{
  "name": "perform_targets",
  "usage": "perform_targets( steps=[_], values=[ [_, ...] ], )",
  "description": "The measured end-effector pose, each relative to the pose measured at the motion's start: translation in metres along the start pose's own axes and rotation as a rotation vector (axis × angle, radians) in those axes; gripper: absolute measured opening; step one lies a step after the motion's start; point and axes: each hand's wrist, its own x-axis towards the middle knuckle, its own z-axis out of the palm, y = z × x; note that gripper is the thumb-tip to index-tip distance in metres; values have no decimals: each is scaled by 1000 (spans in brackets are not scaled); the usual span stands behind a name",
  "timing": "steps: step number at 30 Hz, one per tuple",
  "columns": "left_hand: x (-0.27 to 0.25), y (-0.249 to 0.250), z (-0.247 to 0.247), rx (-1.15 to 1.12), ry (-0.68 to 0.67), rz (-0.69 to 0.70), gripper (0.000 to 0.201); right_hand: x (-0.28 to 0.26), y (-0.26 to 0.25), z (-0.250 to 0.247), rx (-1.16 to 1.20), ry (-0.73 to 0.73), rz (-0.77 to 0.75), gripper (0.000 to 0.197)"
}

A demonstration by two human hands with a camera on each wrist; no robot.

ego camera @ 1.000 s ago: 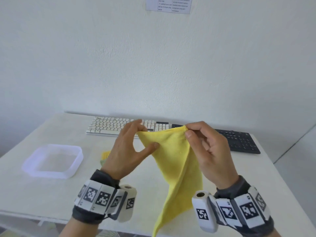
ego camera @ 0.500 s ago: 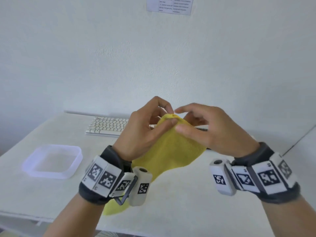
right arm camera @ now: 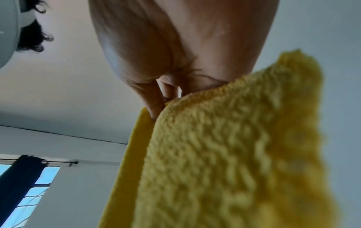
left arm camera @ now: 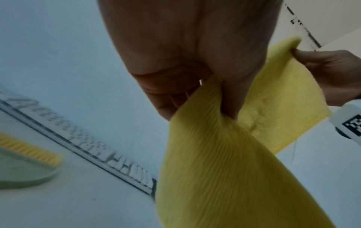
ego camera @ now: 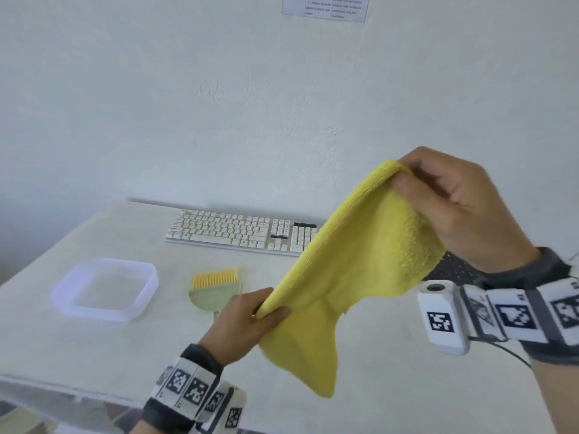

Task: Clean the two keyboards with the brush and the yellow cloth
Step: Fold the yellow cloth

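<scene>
Print on the wall notice [ego camera: 325, 7] is too blurred to read.

Cloth [ego camera: 360, 261]: fluffy, nubbly yellow pile one side, fine ribs the other. Tray [ego camera: 106, 311] looks frosted plastic. Brush [ego camera: 216, 285]: smooth plastic. Matt white tabletop [ego camera: 94, 355].

There are two keyboards, one white keyboard [ego camera: 241, 231] and one black keyboard [ego camera: 454, 266], one brush [ego camera: 215, 288], one yellow cloth [ego camera: 354, 277], one clear tray [ego camera: 106, 289] and two hands.
</scene>
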Motion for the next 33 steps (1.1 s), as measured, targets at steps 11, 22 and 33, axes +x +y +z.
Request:
perform_targets(
  steps=[11,22,33],
  values=[
    [20,46,-96,-301,512,47,15,-56,89,-26,616,503,419,23],
    [77,48,-18,-283,255,-231,14,-66,101,69,-24,424,447,14],
    [71,80,33,-342,165,-91,13,-79,71,129,-65,353,220,14]
  ],
)
